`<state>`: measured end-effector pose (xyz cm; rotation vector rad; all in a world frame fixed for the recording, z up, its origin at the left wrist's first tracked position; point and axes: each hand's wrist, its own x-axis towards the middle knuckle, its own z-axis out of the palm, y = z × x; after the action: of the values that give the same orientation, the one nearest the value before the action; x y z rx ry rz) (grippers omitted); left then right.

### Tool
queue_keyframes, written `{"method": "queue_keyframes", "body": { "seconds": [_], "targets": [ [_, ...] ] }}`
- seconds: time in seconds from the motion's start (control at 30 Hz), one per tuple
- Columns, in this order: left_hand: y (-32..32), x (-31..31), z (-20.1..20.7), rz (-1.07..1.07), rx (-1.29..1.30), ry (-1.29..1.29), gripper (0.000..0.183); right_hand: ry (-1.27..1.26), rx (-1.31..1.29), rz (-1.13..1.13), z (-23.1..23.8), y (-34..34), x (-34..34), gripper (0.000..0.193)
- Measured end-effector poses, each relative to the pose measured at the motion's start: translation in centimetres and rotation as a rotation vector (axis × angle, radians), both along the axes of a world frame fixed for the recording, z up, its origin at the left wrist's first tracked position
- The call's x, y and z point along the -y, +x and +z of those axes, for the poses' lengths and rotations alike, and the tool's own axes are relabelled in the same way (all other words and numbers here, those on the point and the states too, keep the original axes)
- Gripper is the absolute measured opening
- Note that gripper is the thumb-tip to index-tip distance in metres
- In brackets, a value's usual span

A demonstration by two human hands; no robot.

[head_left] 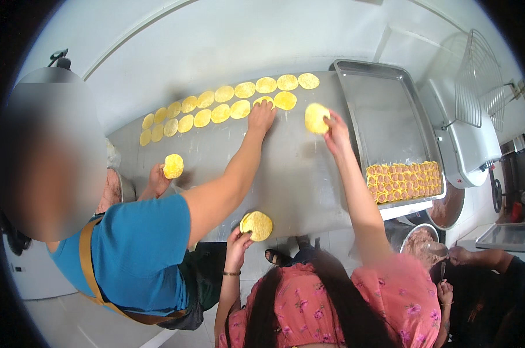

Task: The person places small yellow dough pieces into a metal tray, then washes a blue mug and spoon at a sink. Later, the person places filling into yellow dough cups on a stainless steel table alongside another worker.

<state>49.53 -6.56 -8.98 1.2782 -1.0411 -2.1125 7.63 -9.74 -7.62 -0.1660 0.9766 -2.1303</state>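
A small stack of round yellow dough wrappers (259, 226) is pinched in my left hand (235, 249), near the table's front edge. My right hand (336, 134) is stretched forward over the table and grips one yellow wrapper (316, 118) by its right edge. Just left of it lies the nearer of two long rows of wrappers (285, 101) on the steel table (297, 174). The farther row (287, 82) runs close to the wall. A co-worker's right hand (262, 118) touches a wrapper in the nearer row; their other hand (158, 178) holds more wrappers (173, 166).
On the right, a large metal tray (384, 116) holds several rows of small filled dumplings (404, 181) at its near end. A white machine (457, 133) stands beyond it. Another person's hand (461, 256) is beside a bowl of pinkish filling (420, 243). The blue-shirted co-worker (134, 249) stands close on my left.
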Motion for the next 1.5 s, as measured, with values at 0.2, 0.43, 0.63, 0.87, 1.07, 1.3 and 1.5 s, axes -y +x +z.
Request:
{"method": "queue_keyframes", "body": {
  "seconds": [0.2,0.43,0.63,0.87,1.07,1.3,1.5],
  "targets": [
    [0.6,-1.0,0.8,0.058,0.065,0.028,0.027,0.923,-0.748,-0.311,-0.8,-6.0,6.6,0.044],
    [0.6,-1.5,1.4,0.098,0.007,0.046,0.029,1.178,-1.642,-0.040,-5.2,-3.7,6.6,0.033],
    [0.3,-1.0,1.9,0.101,0.000,0.046,0.030,1.284,-1.615,-0.006,-5.0,-4.3,7.8,0.034],
    [-0.1,-0.8,2.1,0.124,-0.044,0.088,0.026,0.900,-1.443,-0.268,-2.0,-0.3,3.4,0.031],
    [-0.5,0.0,0.6,0.047,-0.067,0.054,0.028,0.374,-1.296,0.413,-0.6,14.9,-6.6,0.024],
    [-1.6,0.2,0.0,0.011,-0.138,0.046,0.020,0.219,-1.369,0.456,0.4,24.2,-9.3,0.036],
    [-1.3,0.2,0.5,-0.060,-0.220,-0.008,0.029,0.250,-1.029,0.538,-0.8,24.6,-9.5,0.020]
  ]
}}
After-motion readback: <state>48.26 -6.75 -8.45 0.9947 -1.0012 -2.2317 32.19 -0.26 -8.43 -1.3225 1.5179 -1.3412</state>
